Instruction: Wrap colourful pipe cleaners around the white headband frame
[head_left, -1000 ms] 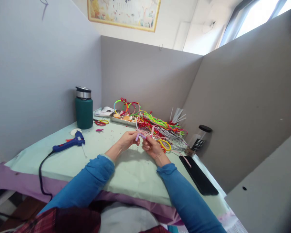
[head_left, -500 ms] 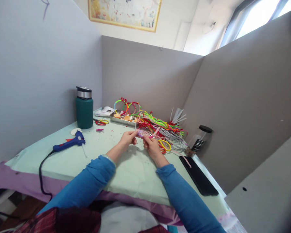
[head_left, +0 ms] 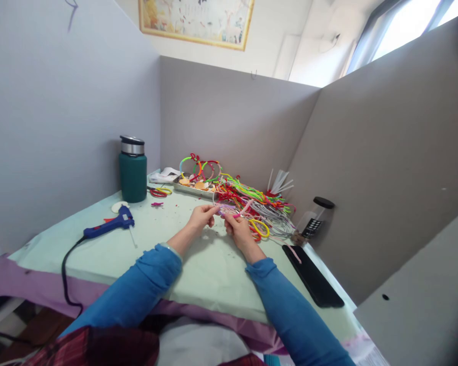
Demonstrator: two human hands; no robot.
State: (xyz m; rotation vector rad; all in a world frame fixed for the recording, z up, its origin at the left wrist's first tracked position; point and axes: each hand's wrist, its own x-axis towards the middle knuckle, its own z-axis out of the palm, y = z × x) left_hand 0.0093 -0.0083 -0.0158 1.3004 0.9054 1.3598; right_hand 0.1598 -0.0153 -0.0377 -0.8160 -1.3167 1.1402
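Purple strip (head_left: pixel 228 206) shifted; left hand (head_left: pixel 201 217) pinches.

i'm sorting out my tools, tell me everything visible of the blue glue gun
The glue gun is blue and looks like plastic. It lies on the pale green table cover, handle toward the near left. A dark cord runs from the handle down past the cover's edge. A thin pale rod shows at its head. Whether the gun is on, I can't tell.
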